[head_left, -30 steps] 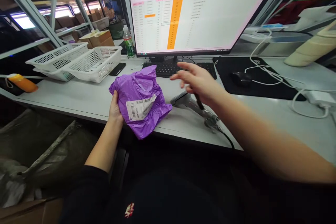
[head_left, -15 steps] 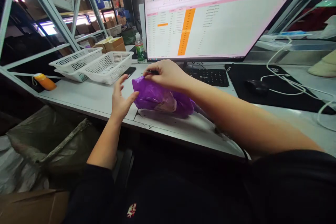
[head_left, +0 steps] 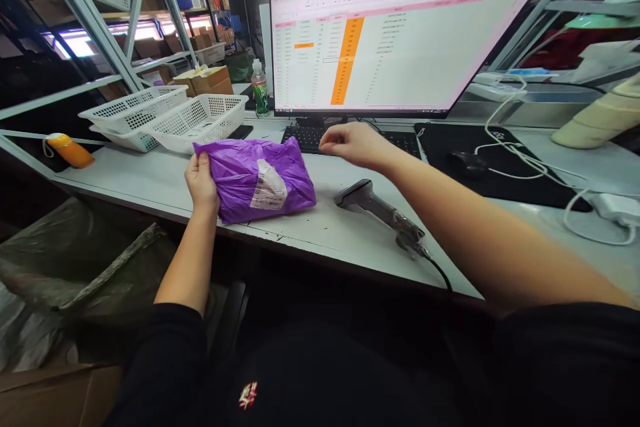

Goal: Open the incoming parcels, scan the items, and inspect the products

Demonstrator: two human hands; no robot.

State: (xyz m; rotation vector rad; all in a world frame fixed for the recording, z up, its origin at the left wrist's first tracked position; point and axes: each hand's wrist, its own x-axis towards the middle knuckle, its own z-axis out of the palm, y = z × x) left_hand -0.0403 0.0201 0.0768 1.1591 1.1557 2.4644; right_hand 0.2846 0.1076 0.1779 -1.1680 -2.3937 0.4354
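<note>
Left hand [head_left: 201, 181]: closed on the purple parcel [head_left: 260, 177] at its left edge; the parcel lies right of my grip, label [head_left: 269, 185] up.
Right hand [head_left: 350, 142]: curled, empty, over the keyboard [head_left: 307, 138].
Handling: label should lie flat, clear of my thumb.

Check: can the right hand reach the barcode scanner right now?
Likely yes. The right hand hovers by the keyboard, and the barcode scanner lies on the desk just nearer the person, nothing between them. The purple parcel sits to the left, in the left hand.
</note>
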